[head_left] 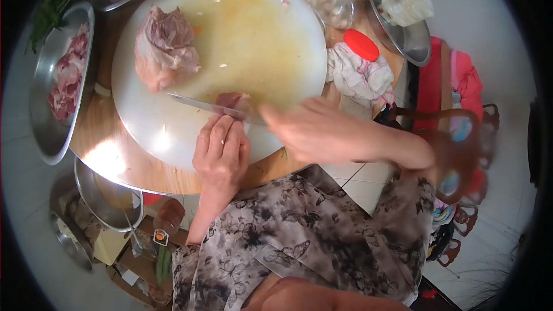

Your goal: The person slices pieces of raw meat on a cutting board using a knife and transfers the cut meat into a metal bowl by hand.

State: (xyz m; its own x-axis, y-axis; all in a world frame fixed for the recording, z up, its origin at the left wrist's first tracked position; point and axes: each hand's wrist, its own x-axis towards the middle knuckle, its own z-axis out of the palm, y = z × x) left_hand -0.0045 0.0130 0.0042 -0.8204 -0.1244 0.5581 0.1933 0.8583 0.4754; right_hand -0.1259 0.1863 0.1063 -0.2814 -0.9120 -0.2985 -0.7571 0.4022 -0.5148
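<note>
On a round white cutting board (271,34), my left hand (222,150) has its fingers bent and pressed against a small piece of dark red meat (232,101) near the board's front edge. The right hand (314,129), slightly blurred, is closed around the handle end of a knife (199,102). The blade points left and lies along the meat, just beyond my left fingertips. A large pale pink chunk of meat with skin (164,49) rests at the board's left side. Small scraps are scattered on the board.
An oval metal tray (39,89) of cut meat is at the left, near green leaves (55,6). Metal bowls (425,52) stand top left and top right. A cloth (360,75) with a red oval object (361,45) lies right of the board, below bagged garlic (331,3).
</note>
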